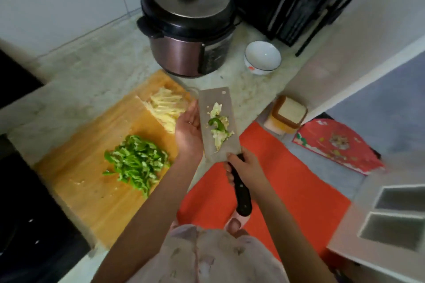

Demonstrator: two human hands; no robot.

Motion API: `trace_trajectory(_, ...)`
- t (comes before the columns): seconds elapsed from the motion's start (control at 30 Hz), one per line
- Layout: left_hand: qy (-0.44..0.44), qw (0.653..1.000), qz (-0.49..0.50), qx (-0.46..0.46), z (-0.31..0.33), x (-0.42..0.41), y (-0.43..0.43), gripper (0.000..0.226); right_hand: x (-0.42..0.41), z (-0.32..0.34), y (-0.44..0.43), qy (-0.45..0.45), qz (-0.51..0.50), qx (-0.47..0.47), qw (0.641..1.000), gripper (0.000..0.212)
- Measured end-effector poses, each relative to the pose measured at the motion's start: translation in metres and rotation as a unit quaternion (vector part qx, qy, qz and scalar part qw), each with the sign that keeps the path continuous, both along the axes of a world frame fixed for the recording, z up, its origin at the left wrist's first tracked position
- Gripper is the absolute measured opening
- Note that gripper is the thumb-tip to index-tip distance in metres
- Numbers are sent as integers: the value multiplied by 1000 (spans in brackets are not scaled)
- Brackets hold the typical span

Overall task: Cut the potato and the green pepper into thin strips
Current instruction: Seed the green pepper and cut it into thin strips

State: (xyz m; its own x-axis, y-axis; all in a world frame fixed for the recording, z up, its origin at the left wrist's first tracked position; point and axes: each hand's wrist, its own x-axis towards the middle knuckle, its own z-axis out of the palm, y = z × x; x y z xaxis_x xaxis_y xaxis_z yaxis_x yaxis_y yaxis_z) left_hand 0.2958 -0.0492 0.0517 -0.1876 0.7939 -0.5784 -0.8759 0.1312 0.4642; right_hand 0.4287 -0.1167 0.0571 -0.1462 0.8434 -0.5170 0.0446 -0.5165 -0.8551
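Note:
A pile of green pepper strips (137, 163) lies in the middle of the wooden cutting board (87, 156). Pale potato strips (165, 108) lie heaped at the board's far right end. My right hand (245, 169) grips the black handle of a cleaver (217, 122), held flat just past the board's right edge. Pepper scraps (218, 126), pale core pieces and one green bit, rest on the blade. My left hand (188, 131) is flat, palm up, with straight fingers against the blade's left edge.
A dark pressure cooker (187, 30) stands behind the board, with a white bowl (262, 57) to its right and a black rack (296, 11) behind. The stone counter's edge runs diagonally below the cleaver. On the floor are an orange mat (276, 186) and a lidded plastic box (287, 115).

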Motion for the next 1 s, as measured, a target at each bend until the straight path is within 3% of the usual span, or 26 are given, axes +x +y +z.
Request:
trace_trajectory(0.33, -26, 992, -119, 25, -7, 236, 73, 44, 226, -6, 53, -26, -99, 31, 994, 6)
trace_trajectory(0.53, -31, 986, -164, -1, -27, 319, 114, 42, 310, -21, 93, -38, -144, 16, 989, 11)
trace_trajectory(0.8, 1, 973, -219, -77, -95, 421, 231, 42, 409, -94, 194, -41, -186, -1, 982, 11)
trace_trajectory(1.0, 99, 950, -278, -101, -194, 483, 330, 40, 507, -182, 278, -32, -231, -29, 972, 16)
